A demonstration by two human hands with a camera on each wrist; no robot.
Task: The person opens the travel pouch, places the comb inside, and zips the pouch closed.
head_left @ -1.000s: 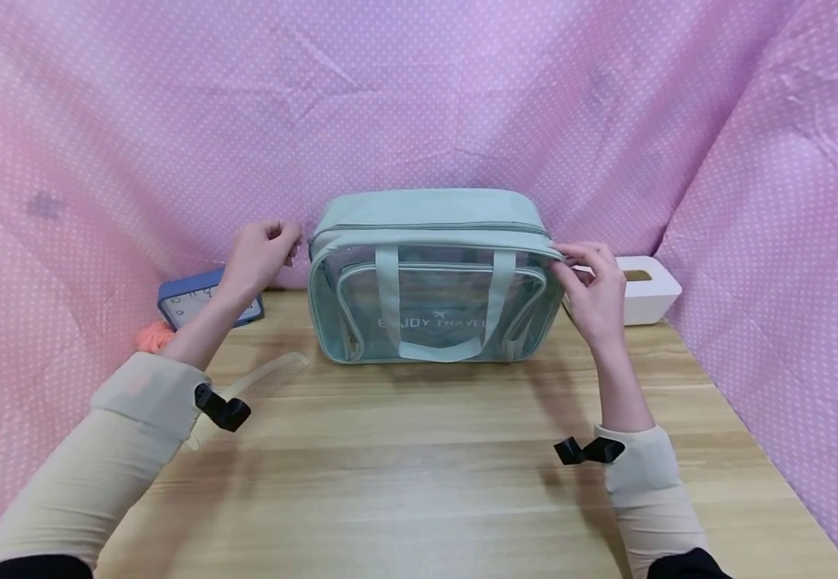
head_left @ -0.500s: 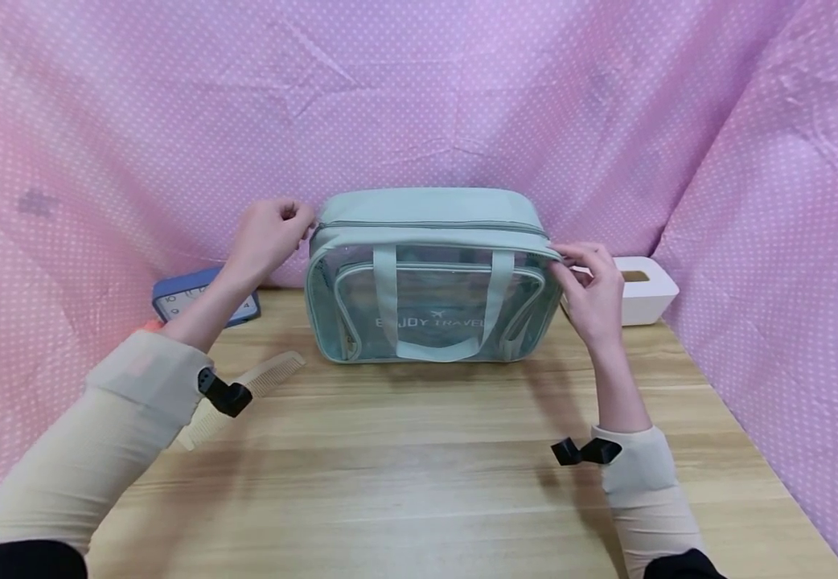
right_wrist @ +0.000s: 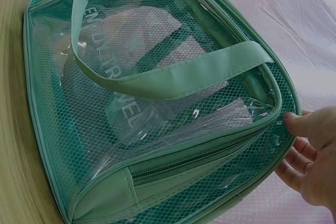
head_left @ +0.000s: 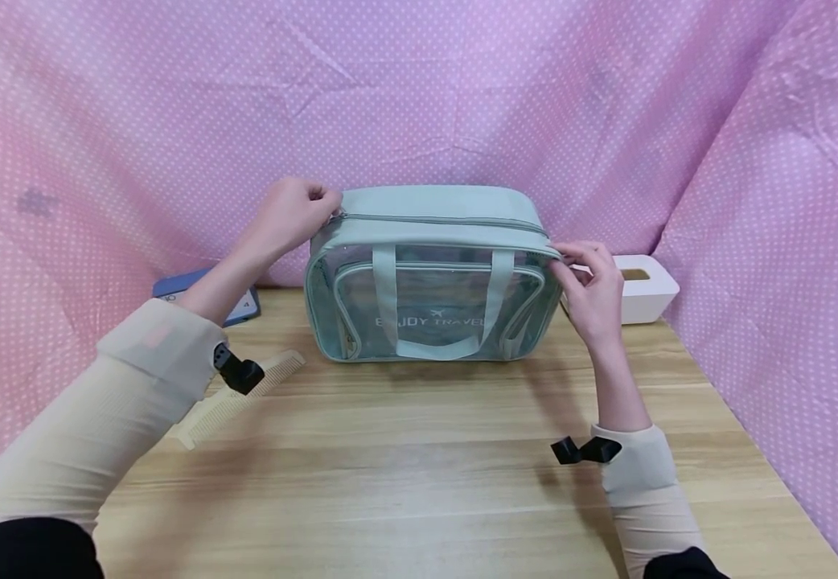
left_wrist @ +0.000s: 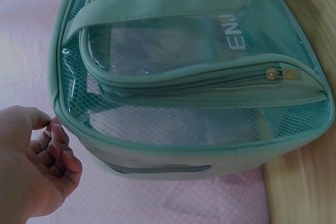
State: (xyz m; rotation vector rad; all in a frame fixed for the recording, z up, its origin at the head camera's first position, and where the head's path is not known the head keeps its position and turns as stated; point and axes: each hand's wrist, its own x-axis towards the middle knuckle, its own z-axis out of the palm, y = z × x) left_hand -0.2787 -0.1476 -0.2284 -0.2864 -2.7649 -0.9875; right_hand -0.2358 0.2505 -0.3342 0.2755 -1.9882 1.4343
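A mint-green toiletry bag (head_left: 433, 322) with clear mesh front panels and a looped handle stands upright on the table. My left hand (head_left: 294, 211) is at its upper left corner, thumb and finger pinching the zipper pull at the left end of the top zipper (head_left: 441, 220). The pull is mostly hidden by the fingertips. In the left wrist view, the left hand (left_wrist: 39, 158) has its other fingers curled. At the upper right corner my right hand (head_left: 593, 289) pinches the bag's edge. The right wrist view shows that right hand (right_wrist: 312, 153) with its thumb on the front face.
A cream comb (head_left: 245, 398) lies on the wooden table (head_left: 419, 466) under my left forearm. Behind that arm stands a blue clock (head_left: 245, 305), partly hidden. A white tissue box (head_left: 646, 293) sits right of the bag. A pink dotted curtain (head_left: 419, 96) hangs around the table.
My left hand has moved from left of the bag, up and right along its top zipper, with the zipper pull. The right hand stays at the right corner.
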